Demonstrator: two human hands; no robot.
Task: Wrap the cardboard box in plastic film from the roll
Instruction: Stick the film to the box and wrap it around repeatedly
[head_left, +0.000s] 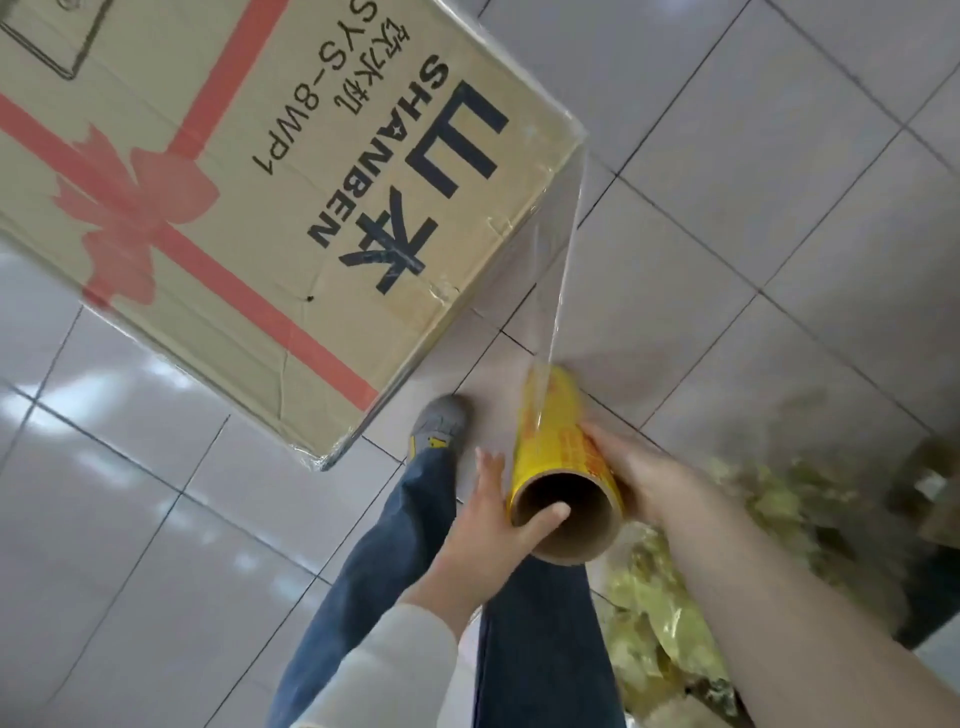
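With my left hand (496, 512) hooking its thumb into the roll's (545, 447) open end and my right hand (641, 480) curled round its side, the film (563, 234) runs taut to the box (260, 208) ahead on the floor (779, 156), so a jerk could tear it.

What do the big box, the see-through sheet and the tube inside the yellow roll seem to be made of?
Box: brown cardboard, matte, with creased, dented edges and printed ink.
Sheet: thin clear plastic film, glossy; the floor tiles show through it.
Tube inside the yellow roll: probably stiff brown cardboard, dull and thick-walled.
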